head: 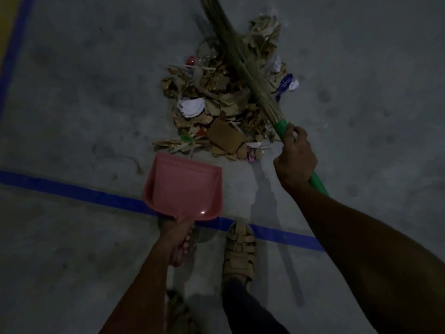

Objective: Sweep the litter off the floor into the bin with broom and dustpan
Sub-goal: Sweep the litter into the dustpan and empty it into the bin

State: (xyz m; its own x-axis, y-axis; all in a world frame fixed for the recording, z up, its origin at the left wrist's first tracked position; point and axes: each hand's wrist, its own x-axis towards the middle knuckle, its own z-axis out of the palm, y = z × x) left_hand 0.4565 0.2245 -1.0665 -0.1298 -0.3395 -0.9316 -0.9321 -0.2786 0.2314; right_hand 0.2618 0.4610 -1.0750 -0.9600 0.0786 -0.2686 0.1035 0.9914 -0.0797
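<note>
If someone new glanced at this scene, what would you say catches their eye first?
Probably the litter pile of torn cardboard and paper in the middle of the grey floor, with the broom lying across it, gripped by the right hand. Next, the pink dustpan, held by the left hand just short of the pile, above a blue floor line.

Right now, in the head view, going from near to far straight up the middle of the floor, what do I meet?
Sandalled foot → blue tape line → pink dustpan → litter pile → broom bristles.
</note>
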